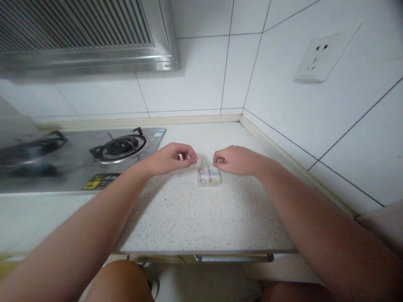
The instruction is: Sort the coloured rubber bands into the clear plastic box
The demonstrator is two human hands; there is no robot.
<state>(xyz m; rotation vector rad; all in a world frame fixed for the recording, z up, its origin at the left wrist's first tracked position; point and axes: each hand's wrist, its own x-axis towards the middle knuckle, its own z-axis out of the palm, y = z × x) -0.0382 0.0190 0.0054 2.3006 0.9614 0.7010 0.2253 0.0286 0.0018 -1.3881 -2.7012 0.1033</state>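
Note:
A small clear plastic box [209, 176] with compartments lies on the speckled countertop [189, 214]; small coloured rings show inside it. My left hand [171, 158] hovers just left of the box, fingers curled in a pinch on a tiny item I cannot make out. My right hand [236, 160] sits just right of the box's far edge, fingers curled in, thumb and forefinger pressed together near the box's lid; what they hold is hidden.
A steel gas hob [119, 147] with two burners lies to the left, a range hood [88, 37] above it. Tiled walls meet in the corner behind; a wall socket [317, 56] is at right. A drawer handle [233, 257] runs under the counter's front edge.

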